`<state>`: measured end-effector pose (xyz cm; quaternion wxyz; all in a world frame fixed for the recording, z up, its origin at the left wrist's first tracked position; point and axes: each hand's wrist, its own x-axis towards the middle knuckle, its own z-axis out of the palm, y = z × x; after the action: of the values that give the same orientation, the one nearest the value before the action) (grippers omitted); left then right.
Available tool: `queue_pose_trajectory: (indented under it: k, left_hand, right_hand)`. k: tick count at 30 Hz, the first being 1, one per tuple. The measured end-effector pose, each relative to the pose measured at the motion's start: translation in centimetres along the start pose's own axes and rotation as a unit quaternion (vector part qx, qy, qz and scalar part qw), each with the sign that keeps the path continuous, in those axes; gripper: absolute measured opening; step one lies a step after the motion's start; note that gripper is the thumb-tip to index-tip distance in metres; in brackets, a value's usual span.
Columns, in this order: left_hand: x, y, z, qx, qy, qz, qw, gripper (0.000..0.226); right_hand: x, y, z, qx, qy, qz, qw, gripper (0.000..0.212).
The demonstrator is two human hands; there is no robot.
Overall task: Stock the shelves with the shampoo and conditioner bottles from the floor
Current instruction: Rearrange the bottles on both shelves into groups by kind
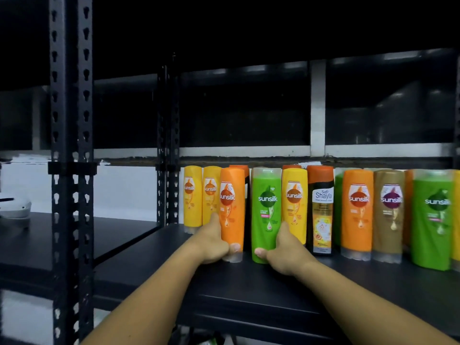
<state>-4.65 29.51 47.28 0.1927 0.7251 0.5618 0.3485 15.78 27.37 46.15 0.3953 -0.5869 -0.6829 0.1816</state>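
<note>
An orange Sunsilk bottle (232,207) stands cap-down on the black shelf (249,290); my left hand (212,241) grips its lower part, thumb across the clear cap. Beside it a green Sunsilk bottle (265,210) stands upright, and my right hand (286,250) grips its base from the right, thumb on its front. Both bottles stand in the front row of the lineup. Two yellow bottles (193,197) stand behind to the left.
To the right stand a yellow bottle (294,202), a black Safi Shayla bottle (321,210), orange (357,212), brown (388,215) and green (431,217) bottles. Black slotted uprights (71,170) rise at left. A white object (15,205) lies on the neighbouring shelf.
</note>
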Motion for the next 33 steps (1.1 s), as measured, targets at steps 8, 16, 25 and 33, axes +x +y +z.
queue_pose_trajectory:
  k: [8,16,25,33]
  left_hand:
    - [0.1,-0.3,2.7,-0.019,0.065,0.052,0.996,0.076]
    - [-0.2,-0.8,2.2,-0.03,0.034,0.039,0.998,0.081]
    - [0.0,-0.7,2.4,-0.027,0.044,0.015,0.999,0.071]
    - [0.1,-0.7,2.4,-0.009,0.06,-0.016,0.998,0.057]
  right_hand:
    - [-0.9,0.9,0.0,-0.02,0.039,-0.028,0.999,0.061]
    - [-0.6,1.4,0.0,-0.055,0.05,-0.035,0.997,0.054]
    - [-0.5,1.2,0.1,-0.204,0.096,0.004,0.974,0.046]
    - [-0.5,1.4,-1.6,0.029,0.217,-0.003,0.976,0.061]
